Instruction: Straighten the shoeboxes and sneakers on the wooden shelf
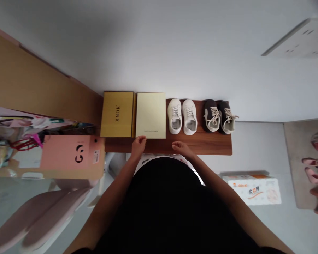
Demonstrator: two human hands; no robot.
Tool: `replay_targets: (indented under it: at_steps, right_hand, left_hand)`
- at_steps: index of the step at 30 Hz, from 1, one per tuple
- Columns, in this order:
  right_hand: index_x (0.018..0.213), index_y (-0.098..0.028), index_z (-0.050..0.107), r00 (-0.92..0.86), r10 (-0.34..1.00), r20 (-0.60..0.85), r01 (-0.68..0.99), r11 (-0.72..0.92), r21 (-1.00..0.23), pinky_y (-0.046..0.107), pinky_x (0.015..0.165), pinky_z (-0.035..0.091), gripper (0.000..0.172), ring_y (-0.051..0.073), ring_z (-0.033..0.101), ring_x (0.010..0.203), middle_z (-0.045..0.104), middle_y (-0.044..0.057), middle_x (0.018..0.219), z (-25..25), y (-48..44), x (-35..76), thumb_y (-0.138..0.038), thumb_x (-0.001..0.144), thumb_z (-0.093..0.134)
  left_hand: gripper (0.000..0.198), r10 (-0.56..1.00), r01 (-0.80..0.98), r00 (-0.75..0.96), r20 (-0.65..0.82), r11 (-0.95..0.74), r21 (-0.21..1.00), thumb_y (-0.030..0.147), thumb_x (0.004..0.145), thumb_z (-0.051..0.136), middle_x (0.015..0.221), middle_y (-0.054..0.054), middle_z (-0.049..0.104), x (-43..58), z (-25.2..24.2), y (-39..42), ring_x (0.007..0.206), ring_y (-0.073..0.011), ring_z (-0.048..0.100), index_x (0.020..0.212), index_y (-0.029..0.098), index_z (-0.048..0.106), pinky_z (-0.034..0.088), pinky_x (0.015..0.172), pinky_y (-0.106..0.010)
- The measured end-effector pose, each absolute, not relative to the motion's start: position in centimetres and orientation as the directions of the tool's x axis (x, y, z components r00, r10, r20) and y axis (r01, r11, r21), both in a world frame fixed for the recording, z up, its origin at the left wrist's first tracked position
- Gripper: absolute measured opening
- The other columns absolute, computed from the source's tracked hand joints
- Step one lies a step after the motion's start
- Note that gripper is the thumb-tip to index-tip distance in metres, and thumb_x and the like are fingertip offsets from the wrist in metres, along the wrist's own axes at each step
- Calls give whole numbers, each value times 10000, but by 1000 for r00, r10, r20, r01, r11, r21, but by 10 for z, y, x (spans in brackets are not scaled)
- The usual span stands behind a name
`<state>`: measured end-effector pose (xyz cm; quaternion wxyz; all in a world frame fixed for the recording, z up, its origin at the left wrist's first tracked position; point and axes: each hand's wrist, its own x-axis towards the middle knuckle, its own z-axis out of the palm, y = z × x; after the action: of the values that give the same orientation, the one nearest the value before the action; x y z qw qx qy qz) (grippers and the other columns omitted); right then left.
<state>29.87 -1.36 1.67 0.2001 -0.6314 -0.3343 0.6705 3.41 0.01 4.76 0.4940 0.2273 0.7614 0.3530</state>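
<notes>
My left hand [139, 145] is at the front edge of a closed cream shoebox [151, 114], its fingers curled together with nothing visible in them. Whether the fingertips touch the box I cannot tell. Over the front strip of the brown wooden board [159, 146], my right hand [183, 148] has its fingers drawn in, with nothing visible in them either. Behind it stand a left white sneaker [175, 116] and a right white sneaker [189, 117], toes toward the wall. A gold shoebox [117, 114] marked MMOK sits left of the cream one.
At the board's right end is a pair of dark sneakers [212, 115] with pale laces. A pink box [69, 152] lies on a cluttered shelf at left, above a pink chair [39, 215]. A white printed pack [253, 190] rests on the floor at right.
</notes>
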Motion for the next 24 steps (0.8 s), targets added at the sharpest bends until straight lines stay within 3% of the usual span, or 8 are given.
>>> replay_targets:
  at_steps: [3, 7, 11, 14, 17, 20, 22, 24]
  right_hand:
    - [963, -210, 673, -171, 518, -838, -74, -855, -514, 333, 804, 575, 266, 175, 671, 809, 724, 52, 911, 16, -8, 246, -345, 791, 824]
    - [974, -221, 643, -111, 383, -917, -383, -868, -316, 327, 795, 587, 273, 195, 690, 902, 707, 93, 1006, 5, 3, 178, -429, 862, 780]
    - [901, -246, 622, 70, 417, -906, -629, -687, -365, 255, 702, 587, 249, 163, 670, 828, 685, 32, 911, -10, 15, 131, -460, 882, 749]
    - [924, -248, 631, 214, 468, -857, -687, -552, -473, 231, 658, 577, 273, 146, 660, 795, 705, 0, 908, -15, 17, 110, -438, 822, 797]
    - [1042, -242, 640, 364, 544, -756, -692, -385, -610, 256, 709, 597, 393, 156, 688, 888, 741, 10, 1035, -5, 13, 98, -437, 762, 836]
    - [1130, -234, 623, 539, 611, -580, -582, -228, -781, 297, 777, 605, 485, 184, 700, 995, 742, 38, 1138, 22, 7, 97, -449, 751, 838]
    - [1129, -218, 613, 631, 653, -419, -384, -206, -900, 311, 811, 594, 490, 193, 693, 994, 739, 49, 1112, 45, 0, 102, -472, 767, 823]
    - [1104, -204, 609, 652, 725, -223, -77, -230, -970, 330, 847, 580, 474, 205, 674, 980, 727, 55, 1058, 67, -10, 110, -484, 783, 814]
  left_hand:
    - [60, 477, -454, -394, -786, 643, 617, 178, 870, 679, 811, -13, 644, -23, 40, -2, 688, -106, 609, 901, 185, 628, 517, 713, -230]
    - [131, 325, -704, -313, -893, 551, 447, 311, 960, 649, 818, -33, 629, -88, 30, 5, 714, -122, 640, 907, 205, 593, 547, 682, -228]
    - [197, 317, -728, -257, -913, 557, 398, 388, 994, 613, 843, -41, 615, -118, 20, 21, 751, -131, 651, 897, 217, 599, 565, 689, -235]
    - [199, 348, -710, -254, -903, 566, 418, 376, 967, 660, 803, -23, 590, -121, 15, 28, 724, -119, 632, 879, 210, 593, 551, 667, -219]
    - [153, 384, -694, -355, -853, 503, 515, 319, 934, 691, 811, 12, 582, -121, 18, 27, 698, -95, 604, 924, 228, 569, 538, 674, -205]
    - [191, 496, -610, -431, -754, 455, 649, 289, 900, 700, 970, 4, 640, -128, 37, 22, 793, -110, 638, 1011, 259, 548, 547, 727, -235]
    - [244, 632, -474, -477, -611, 400, 784, 321, 893, 702, 1100, -26, 656, -137, 56, 17, 930, -145, 664, 1055, 264, 529, 553, 783, -264]
    - [295, 743, -266, -481, -466, 383, 885, 403, 908, 690, 1182, -59, 647, -147, 75, 9, 1078, -180, 647, 1082, 254, 505, 548, 862, -288]
